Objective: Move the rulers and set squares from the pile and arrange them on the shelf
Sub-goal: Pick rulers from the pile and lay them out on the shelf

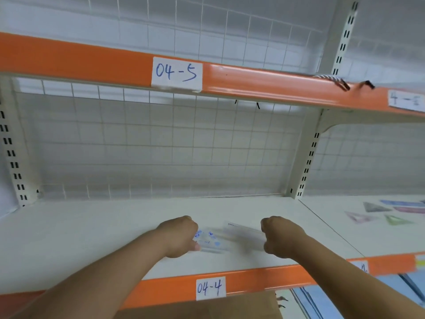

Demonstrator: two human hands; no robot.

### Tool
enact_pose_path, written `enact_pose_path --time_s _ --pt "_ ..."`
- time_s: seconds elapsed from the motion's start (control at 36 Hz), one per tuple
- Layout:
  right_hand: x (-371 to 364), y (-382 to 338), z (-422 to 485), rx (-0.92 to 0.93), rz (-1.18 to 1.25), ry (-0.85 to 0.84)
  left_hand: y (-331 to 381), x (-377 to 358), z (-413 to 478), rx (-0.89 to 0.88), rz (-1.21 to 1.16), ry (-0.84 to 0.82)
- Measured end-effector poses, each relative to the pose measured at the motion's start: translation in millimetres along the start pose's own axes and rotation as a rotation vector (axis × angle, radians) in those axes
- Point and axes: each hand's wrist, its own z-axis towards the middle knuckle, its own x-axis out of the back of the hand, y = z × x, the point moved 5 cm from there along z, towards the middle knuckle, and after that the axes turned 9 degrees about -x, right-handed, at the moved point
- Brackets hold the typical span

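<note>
Front edge: orange lip (264, 279) of the shelf (92, 229), tagged 04-4 (210, 287); both forearms cross over it.
Back edge: wire mesh (161, 146), well behind the hands.
Side edges: slotted uprights at left (13, 157) and right (305, 162); the right one marks the line to the next bay.
Overhead: upper shelf (69, 58), tagged 04-5 (176, 73), high above the hands.
Open room: white board shows left of the left hand and behind both hands up to the mesh.
Left hand (179, 237): fingers curled, thumb at the near edge of the printed ruler (208, 240); it grips that ruler's left end.
Right hand (280, 238): clenched on the right end of the clear ruler (243, 232), which runs in under the knuckles.
Rulers: both see-through and blurred, low over the board mid-shelf between the hands, ends near each other; whether they touch the board, cannot tell.
Next bay: coloured set squares (396, 219) lie flat, spread apart.
Below: cardboard box (218, 307) under the lip.
</note>
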Motion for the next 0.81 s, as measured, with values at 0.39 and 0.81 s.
enact_pose_path --time_s 0.39,0.81 --pt "2.1 148.4 -14.0 -0.041 -0.012 0.014 135.2 5.5 70.3 -0.042 0.013 0.016" --pt "3.0 329.9 -45.5 -0.075 -0.063 -0.003 300.5 6.5 135.6 -0.053 -0.007 0.050"
